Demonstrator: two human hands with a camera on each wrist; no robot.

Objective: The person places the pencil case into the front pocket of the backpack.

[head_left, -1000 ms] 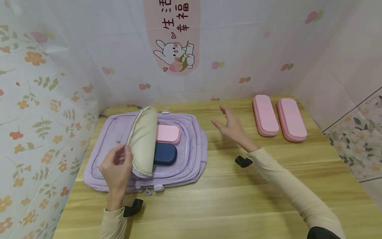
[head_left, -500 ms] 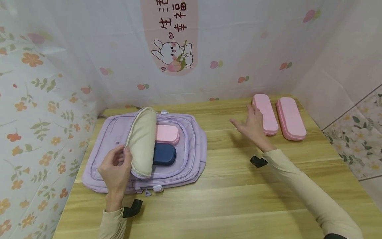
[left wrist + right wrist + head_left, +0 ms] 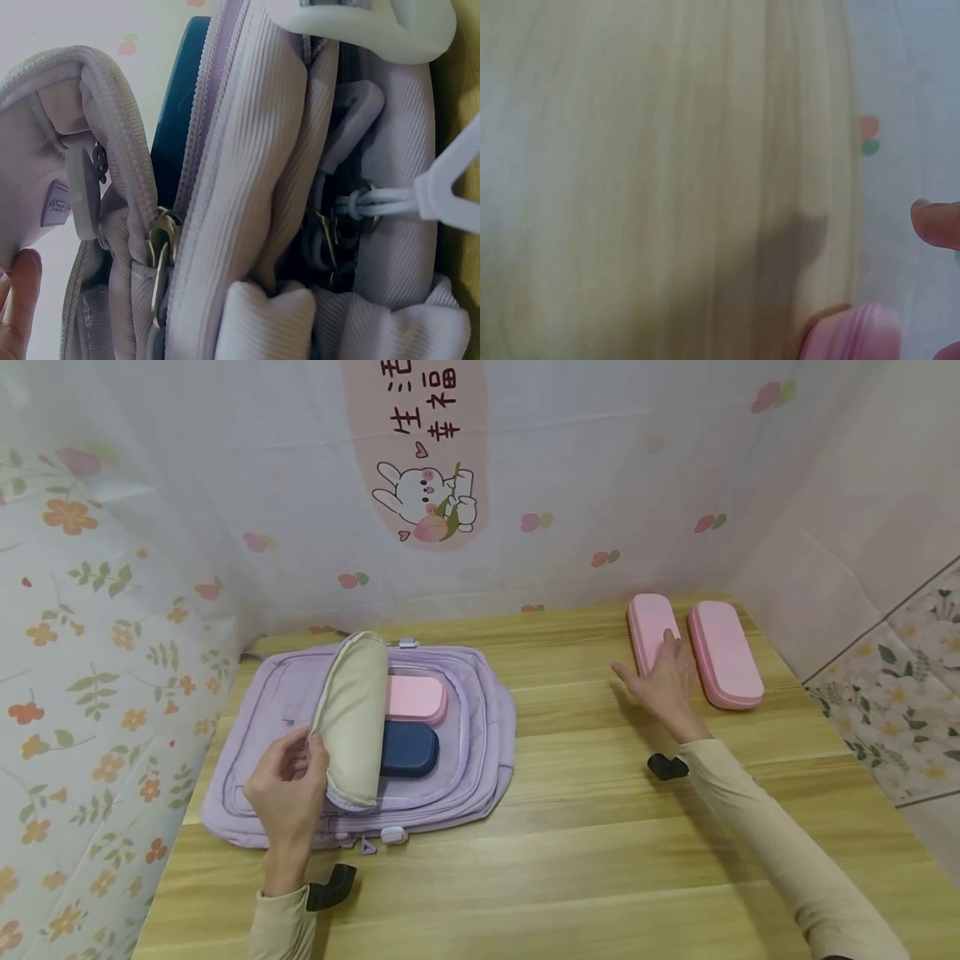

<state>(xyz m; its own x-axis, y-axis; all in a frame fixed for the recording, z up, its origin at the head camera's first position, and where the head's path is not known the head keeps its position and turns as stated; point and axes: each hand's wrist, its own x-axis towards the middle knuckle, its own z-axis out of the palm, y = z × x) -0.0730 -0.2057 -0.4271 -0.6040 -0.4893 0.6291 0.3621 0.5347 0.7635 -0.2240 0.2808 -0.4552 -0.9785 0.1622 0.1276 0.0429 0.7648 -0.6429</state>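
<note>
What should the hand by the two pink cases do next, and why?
Probably close the right hand around the nearer pink case and lift it. Its fingers lie straight over that case without gripping it, and the left hand holds the flap of the purple bag open, where a pink case and a blue case already sit.

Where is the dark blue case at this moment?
In the head view the dark blue case lies inside the open purple backpack at table left, just nearer than a pink case.
</note>
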